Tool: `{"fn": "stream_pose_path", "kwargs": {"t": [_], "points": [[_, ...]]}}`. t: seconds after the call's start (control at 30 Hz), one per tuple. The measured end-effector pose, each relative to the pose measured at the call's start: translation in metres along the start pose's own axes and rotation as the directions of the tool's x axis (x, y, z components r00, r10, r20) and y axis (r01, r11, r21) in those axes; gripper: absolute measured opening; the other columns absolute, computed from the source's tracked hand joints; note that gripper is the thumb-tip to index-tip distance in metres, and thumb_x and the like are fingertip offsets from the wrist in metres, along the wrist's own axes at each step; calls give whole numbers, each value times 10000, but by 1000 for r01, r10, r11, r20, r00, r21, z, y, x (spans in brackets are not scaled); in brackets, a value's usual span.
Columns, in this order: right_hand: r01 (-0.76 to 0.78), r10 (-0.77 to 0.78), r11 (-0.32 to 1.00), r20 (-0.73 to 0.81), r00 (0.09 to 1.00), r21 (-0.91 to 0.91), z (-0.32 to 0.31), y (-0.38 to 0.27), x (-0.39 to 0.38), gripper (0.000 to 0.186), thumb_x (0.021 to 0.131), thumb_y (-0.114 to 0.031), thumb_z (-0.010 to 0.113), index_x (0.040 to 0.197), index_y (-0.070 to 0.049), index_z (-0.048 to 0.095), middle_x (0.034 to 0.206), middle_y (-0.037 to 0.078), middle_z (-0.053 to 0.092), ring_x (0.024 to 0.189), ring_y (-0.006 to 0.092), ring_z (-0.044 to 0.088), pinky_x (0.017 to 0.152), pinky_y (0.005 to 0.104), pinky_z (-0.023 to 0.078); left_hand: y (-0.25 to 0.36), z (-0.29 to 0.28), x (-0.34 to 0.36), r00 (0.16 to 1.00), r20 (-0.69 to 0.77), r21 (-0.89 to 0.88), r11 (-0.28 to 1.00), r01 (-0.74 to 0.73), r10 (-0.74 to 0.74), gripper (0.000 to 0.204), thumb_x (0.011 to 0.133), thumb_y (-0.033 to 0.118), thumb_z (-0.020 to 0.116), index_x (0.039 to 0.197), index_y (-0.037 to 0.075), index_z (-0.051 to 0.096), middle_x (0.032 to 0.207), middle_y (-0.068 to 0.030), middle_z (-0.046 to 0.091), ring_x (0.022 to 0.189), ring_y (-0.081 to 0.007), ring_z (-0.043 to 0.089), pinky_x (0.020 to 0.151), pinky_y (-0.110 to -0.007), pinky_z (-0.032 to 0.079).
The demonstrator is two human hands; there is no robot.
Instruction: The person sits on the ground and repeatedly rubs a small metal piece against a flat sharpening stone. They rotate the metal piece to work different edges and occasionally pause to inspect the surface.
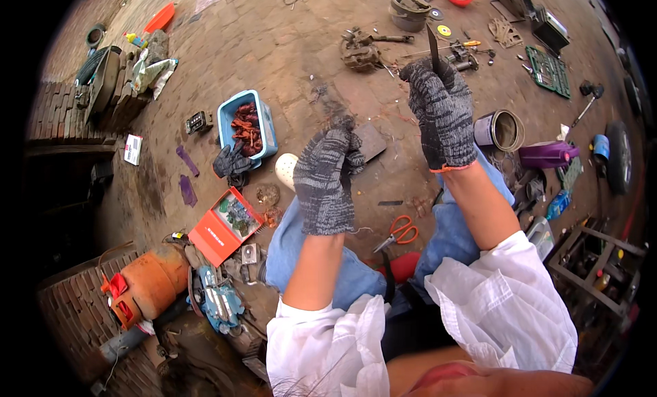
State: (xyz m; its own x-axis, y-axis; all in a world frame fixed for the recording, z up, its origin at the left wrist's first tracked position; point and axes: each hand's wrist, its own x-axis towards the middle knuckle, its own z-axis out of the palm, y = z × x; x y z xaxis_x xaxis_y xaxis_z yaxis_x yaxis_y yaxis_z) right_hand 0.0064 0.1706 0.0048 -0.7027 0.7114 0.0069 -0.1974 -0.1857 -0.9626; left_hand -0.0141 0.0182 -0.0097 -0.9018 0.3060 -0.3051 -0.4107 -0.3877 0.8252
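Grey-black knit gloves cover both of my hands. My right hand (441, 113) is closed around a dark, narrow blade-like tool (433, 47), which points up and away from me; its lower part is hidden in the fist. Lower and to the left, my left hand (325, 181) has its fingers curled in; what they hold, if anything, is hidden. Just beyond it on the ground lies a flat grey plate (370, 141). Between my knees are scissors (397, 234) with orange handles. A blue bin (269, 134) of reddish-brown wire coils stands to the left.
A red box (217, 237) of small parts and an orange gas cylinder (154, 282) are at left. Beyond my right hand lie a greasy metal part (361, 51) and a screwdriver (471, 43). At right are an open can (505, 130), a purple jug (547, 155) and a green tool case (547, 72).
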Motion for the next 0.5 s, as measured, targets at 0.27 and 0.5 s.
{"fn": "stream_pose_path", "kwargs": {"t": [0.27, 0.5], "points": [[216, -179, 915, 136, 974, -340, -14, 45, 21, 110, 761, -164, 576, 807, -74, 621, 675, -48, 564, 536, 19, 414, 466, 173, 307, -12, -37, 14, 972, -14, 258, 940, -221, 233, 219, 812, 103, 512, 981, -30, 554, 867, -76, 591, 820, -147, 551, 752, -250, 439], [56, 3, 952, 192, 981, -300, -13, 49, 10, 146, 765, -198, 537, 806, -87, 623, 588, -55, 480, 487, 32, 378, 448, 180, 293, -25, -46, 22, 879, 276, 687, 560, -463, 388, 195, 708, 104, 622, 893, 43, 617, 835, -121, 599, 772, -204, 568, 721, -281, 437]]}}
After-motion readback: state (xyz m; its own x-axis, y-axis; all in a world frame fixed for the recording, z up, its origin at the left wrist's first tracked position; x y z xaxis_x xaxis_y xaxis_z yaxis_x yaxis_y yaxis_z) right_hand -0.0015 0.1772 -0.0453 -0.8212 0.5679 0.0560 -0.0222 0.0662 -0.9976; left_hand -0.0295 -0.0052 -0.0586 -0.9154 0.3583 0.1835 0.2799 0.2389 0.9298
